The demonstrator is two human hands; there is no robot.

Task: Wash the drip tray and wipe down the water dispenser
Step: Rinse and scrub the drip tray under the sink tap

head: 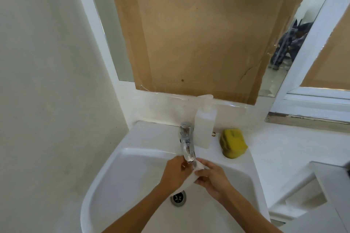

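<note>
Both hands (195, 174) grip white cloth (189, 179) over white sink (117, 166)

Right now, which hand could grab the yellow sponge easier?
Probably the right hand: the sponge sits on the sink rim on its side, though both hands hold the white cloth.

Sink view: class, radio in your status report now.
Both hands, left and right, grip white cloth under tap. Drain clear. Sponge unused.
</note>
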